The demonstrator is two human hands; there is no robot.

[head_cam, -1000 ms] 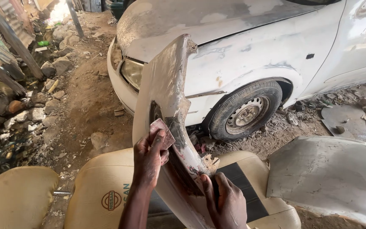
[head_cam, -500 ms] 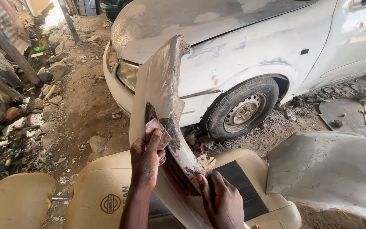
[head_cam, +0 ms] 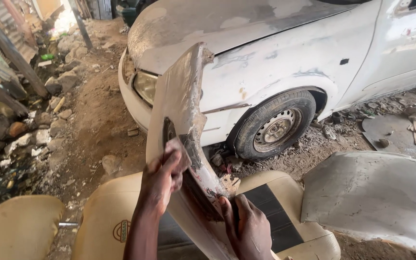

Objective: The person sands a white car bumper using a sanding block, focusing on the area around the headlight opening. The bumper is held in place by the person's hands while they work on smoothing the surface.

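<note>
- Grey-primed metal is what I have in hand: a detached car body panel (head_cam: 181, 108), curved and patched with filler, stands nearly upright on the tan car seat (head_cam: 285, 192) in front of me, its top edge reaching up across the view of the white car (head_cam: 285, 58).
- My left hand (head_cam: 162, 178) is closed over a small piece of sandpaper (head_cam: 181, 149), fingers curled, pressing it flat against the panel's inner edge where the rusty, dark strip runs down.
- My right hand (head_cam: 249, 226) grips the panel's lower edge, thumb and fingers wrapped round it. I judge that it steadies the panel so that it does not slide or tip under the rubbing pressure.
- I read the seat as a soft support: the panel's foot sits on its back rest, near the middle, with the black centre strip (head_cam: 275, 216) just to the right.
- Another grey panel (head_cam: 381, 197) lies past the seat's right edge, apart from my hands.
- A second tan cushion (head_cam: 18, 226) sits off the seat's left edge, on the dirt floor (head_cam: 97, 120); rubble and stones (head_cam: 34, 120) lie well beyond.
</note>
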